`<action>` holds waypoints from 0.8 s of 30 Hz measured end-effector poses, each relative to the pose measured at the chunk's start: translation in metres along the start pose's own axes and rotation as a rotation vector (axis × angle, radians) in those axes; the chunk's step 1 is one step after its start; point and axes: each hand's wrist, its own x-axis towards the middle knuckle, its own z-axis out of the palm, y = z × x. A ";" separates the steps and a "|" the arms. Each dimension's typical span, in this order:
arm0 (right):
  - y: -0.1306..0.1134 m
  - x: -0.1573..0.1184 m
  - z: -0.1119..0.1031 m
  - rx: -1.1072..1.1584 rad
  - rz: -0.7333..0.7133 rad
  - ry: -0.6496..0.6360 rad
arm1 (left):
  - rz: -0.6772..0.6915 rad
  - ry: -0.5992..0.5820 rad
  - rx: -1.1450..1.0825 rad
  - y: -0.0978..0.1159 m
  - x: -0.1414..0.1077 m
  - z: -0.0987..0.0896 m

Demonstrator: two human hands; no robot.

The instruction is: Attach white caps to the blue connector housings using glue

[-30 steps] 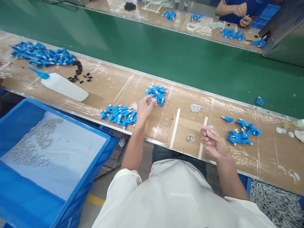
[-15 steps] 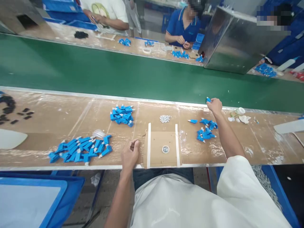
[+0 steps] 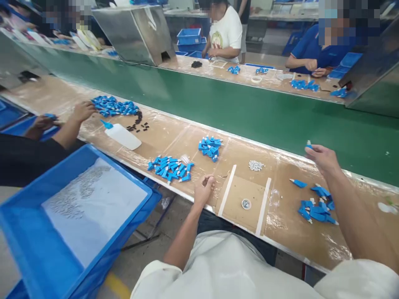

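Note:
My right hand (image 3: 324,161) is raised by the table's far edge, its fingers pinching a small blue plastic piece with a pale tip (image 3: 309,144). Below that hand lies a loose heap of similar blue pieces (image 3: 318,211), and one single blue piece (image 3: 299,183) rests apart from them. My left hand (image 3: 204,192) is at the front edge with its fingers curled; whatever they may hold is too small to make out. Beside it is a cardboard pad (image 3: 240,187) with two white strips, carrying a small round dish (image 3: 246,204) of tiny metal parts. Behind the pad sits a pile of small silvery parts (image 3: 256,165).
Two blue piles (image 3: 171,168) (image 3: 210,147) and a white bottle (image 3: 123,136) lie to the left. A blue tray (image 3: 28,209) stands at front left. A co-worker's hands (image 3: 83,111) are at another blue pile. A green belt (image 3: 218,110) runs behind the table.
The view has swung left, bringing the large tray and a neighbour's arms into sight. My right hand still holds the blue piece; my left hand stays curled near the pad.

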 end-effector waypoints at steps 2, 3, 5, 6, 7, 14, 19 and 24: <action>-0.007 -0.035 0.013 0.134 0.048 -0.157 | 0.006 -0.023 -0.075 0.008 -0.009 0.006; -0.011 -0.056 0.019 0.177 0.059 -0.201 | 0.016 -0.060 -0.116 0.013 -0.016 0.010; -0.022 -0.097 0.031 0.403 0.094 -0.457 | 0.038 -0.185 -0.189 0.026 -0.030 0.020; -0.028 -0.116 0.037 0.539 0.107 -0.620 | 0.047 -0.258 -0.217 0.033 -0.038 0.026; -0.035 -0.133 0.043 0.633 0.108 -0.726 | 0.055 -0.330 -0.237 0.040 -0.046 0.031; -0.048 -0.192 0.066 0.881 0.163 -0.893 | 0.216 -0.493 -0.252 0.066 -0.070 0.059; -0.038 -0.219 0.073 0.825 0.072 -0.770 | 0.172 -0.515 -0.236 0.054 -0.066 0.058; -0.021 -0.243 0.074 0.631 -0.064 -0.637 | -0.082 -0.720 -0.367 0.036 -0.068 0.054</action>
